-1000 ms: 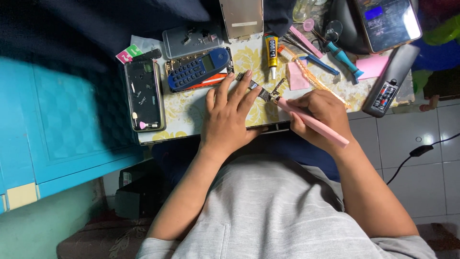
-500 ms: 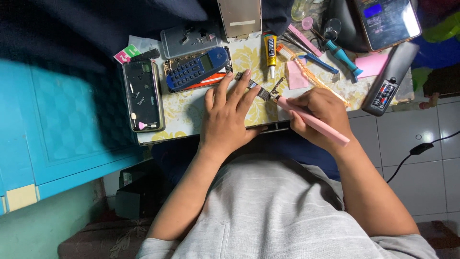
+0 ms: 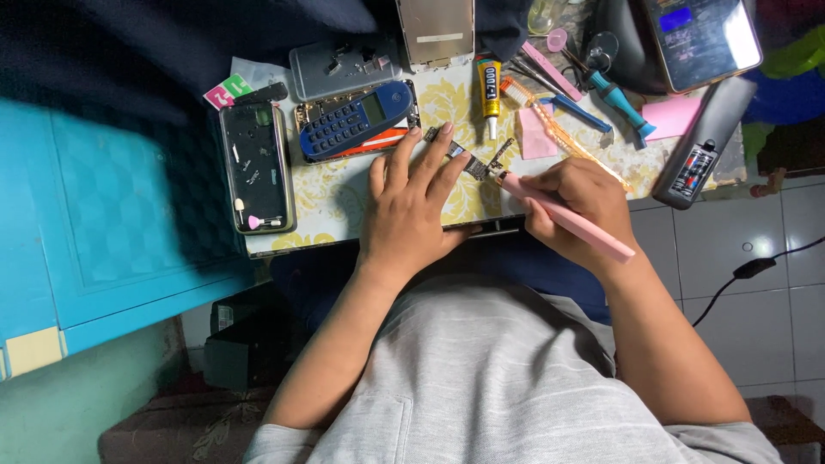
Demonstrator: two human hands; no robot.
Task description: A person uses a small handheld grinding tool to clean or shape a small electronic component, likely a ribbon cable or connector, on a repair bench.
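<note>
My left hand [image 3: 411, 204] lies flat on the small patterned table [image 3: 331, 202], its fingertips pinning down a narrow phone circuit board [image 3: 474, 160]. My right hand [image 3: 574, 204] grips a pink pen-shaped tool [image 3: 569, 217] whose tip touches the right end of that board. Both forearms reach up from my grey shirt at the bottom of the view.
An opened phone shell [image 3: 255, 166] lies at the table's left, a blue keypad phone [image 3: 354, 119] behind my left hand, a glue tube [image 3: 489, 89], screwdriver [image 3: 617, 94], pink notes [image 3: 672, 116] and a dark meter [image 3: 703, 144] to the right. A blue cabinet [image 3: 103, 215] stands left; a cable [image 3: 748, 271] crosses the tiled floor.
Both hands stay on the circuit board and the pink tool; only slight shifts of the fingers and the camera show.
</note>
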